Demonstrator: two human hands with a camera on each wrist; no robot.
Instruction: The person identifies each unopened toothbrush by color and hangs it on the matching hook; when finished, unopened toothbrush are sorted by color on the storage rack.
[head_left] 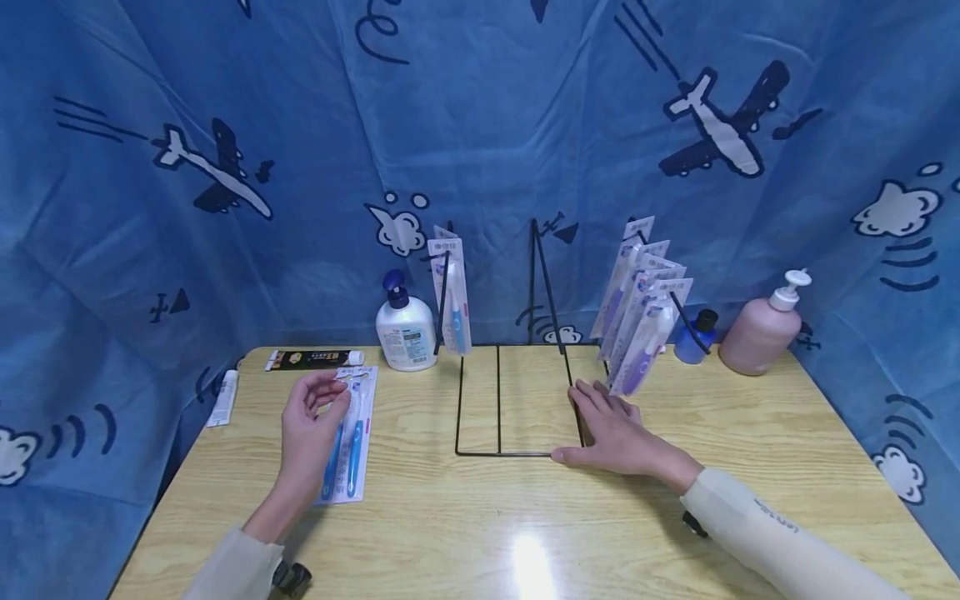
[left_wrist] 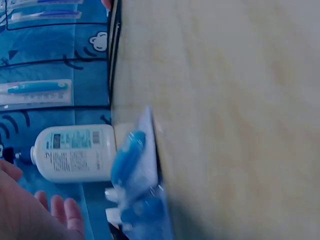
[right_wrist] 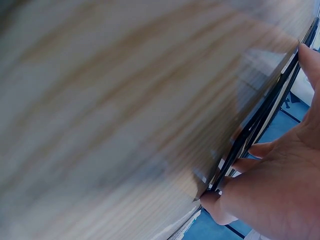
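Note:
My left hand hovers over two packaged toothbrushes with blue handles, which lie side by side on the table. Its fingers are loosely bent with nothing between them, and the left wrist view shows the fingers apart from the packs. My right hand rests on the base of a black wire rack, thumb at the front bar and fingers across the right side bar. Packaged toothbrushes with blue handles hang from the rack's left hook; several with purple handles hang at the right. The middle hook carries none.
Behind the left hand lie a black toothpaste tube and a small white tube. A white pump bottle stands left of the rack. A blue bottle and a pink pump bottle stand at the right, before a blue curtain.

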